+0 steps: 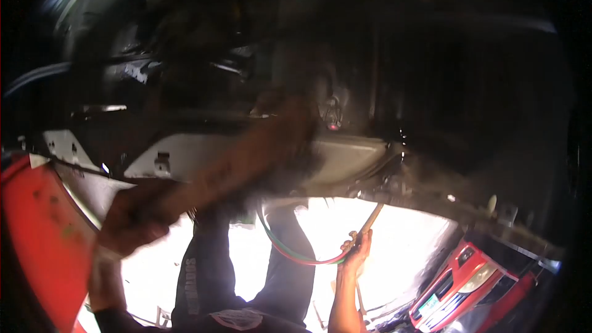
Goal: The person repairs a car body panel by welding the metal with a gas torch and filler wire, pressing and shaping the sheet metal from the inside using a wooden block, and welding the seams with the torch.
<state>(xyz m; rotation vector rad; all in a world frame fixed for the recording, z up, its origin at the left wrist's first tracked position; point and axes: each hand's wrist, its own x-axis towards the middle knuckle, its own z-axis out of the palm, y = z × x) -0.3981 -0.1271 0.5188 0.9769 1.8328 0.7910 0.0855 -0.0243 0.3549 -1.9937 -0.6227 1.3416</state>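
Tan slender rod (374, 215) | right grip (354, 248) wrapped round it | left grip (137, 219) blurred, unreadable

R hand (355, 251) fwd, fingers (352, 235) curled

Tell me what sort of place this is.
Probably a vehicle repair workshop: the front of a red car shows to the right, bare bodywork looms ahead, and a red and green hose runs to the right hand.
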